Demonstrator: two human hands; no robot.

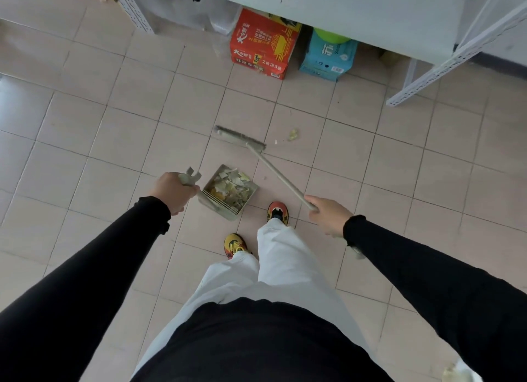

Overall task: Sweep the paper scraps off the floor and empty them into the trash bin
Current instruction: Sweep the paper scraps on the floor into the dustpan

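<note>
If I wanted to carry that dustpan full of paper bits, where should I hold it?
Hold the dustpan by the top of its upright handle, coming from above, as the left hand does. The handle rises from the toothed back edge, so the pan probably hangs with its open mouth away from you and the paper scraps stay inside.

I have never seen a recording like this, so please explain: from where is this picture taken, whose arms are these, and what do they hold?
The camera sits on a person's head and looks down, so the black-sleeved arms are the person's own. The left hand grips the handle of a dustpan that holds paper scraps. The right hand grips the broom. A few scraps lie on the tiled floor beside the broom head. A red box and a blue pack stand under a shelf.
</note>
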